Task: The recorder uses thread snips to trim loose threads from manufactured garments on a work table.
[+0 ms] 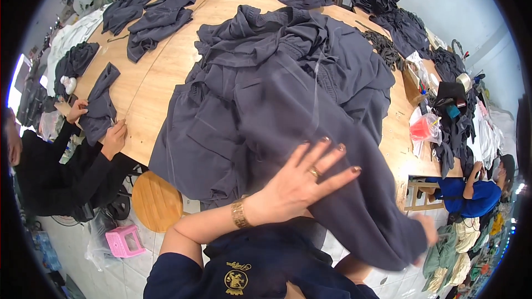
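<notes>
A pair of dark grey trousers point(288, 99) with a gathered waistband lies on top of a heap of similar trousers point(191, 138). One of its legs stretches over the near table edge toward my lower right. My left hand point(293, 182), with a ring and a gold wristband, is open, its fingers spread over the cloth. At the end of the leg is my right hand point(428, 230), blurred and mostly hidden by fabric, gripping the cloth. A pale loose thread point(317, 91) crosses the upper trousers.
A round wooden table point(160, 86) carries more dark garments point(160, 16). On the left, a co-worker's hands point(113, 138) work on a dark piece. Other people sit at the far side and right. A wooden stool point(156, 202) and pink plastic stool point(124, 241) stand at lower left.
</notes>
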The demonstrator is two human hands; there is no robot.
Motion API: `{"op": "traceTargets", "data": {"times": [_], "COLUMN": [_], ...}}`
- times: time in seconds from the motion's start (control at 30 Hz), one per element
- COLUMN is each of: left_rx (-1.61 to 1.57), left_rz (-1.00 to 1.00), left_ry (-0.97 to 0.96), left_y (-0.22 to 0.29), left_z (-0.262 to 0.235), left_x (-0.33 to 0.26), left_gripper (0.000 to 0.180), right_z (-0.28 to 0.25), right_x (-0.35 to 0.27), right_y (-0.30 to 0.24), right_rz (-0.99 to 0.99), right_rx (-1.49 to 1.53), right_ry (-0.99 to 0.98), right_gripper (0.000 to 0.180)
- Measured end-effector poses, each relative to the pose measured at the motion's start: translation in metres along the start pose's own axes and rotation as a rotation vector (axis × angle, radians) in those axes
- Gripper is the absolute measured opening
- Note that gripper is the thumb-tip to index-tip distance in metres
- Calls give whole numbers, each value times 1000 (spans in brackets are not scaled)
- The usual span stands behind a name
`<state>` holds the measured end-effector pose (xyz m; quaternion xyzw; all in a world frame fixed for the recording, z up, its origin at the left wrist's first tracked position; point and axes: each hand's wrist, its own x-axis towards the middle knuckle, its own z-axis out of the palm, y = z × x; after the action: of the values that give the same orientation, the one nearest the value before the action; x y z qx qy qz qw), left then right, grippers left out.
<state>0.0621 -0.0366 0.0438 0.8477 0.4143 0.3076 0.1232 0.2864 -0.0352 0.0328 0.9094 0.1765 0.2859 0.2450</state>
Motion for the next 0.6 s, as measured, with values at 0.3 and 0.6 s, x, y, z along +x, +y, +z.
{"op": "traceTargets", "data": {"times": [0.3,0.6], "left_rx": [101,161], "left_rz": [-53,-409], "left_ry": [-320,-109], "left_y": [-90,-42], "left_z": [41,-81], "left_x": [-66,-54], "left_gripper": [24,77], "right_z": [-24,-47], "right_x": [4,47], "right_y": [21,14], "right_rz": [-192,-435], "right_rx": [876,1788], "right_ry": [-210,-458], "right_gripper": [21,16]}}
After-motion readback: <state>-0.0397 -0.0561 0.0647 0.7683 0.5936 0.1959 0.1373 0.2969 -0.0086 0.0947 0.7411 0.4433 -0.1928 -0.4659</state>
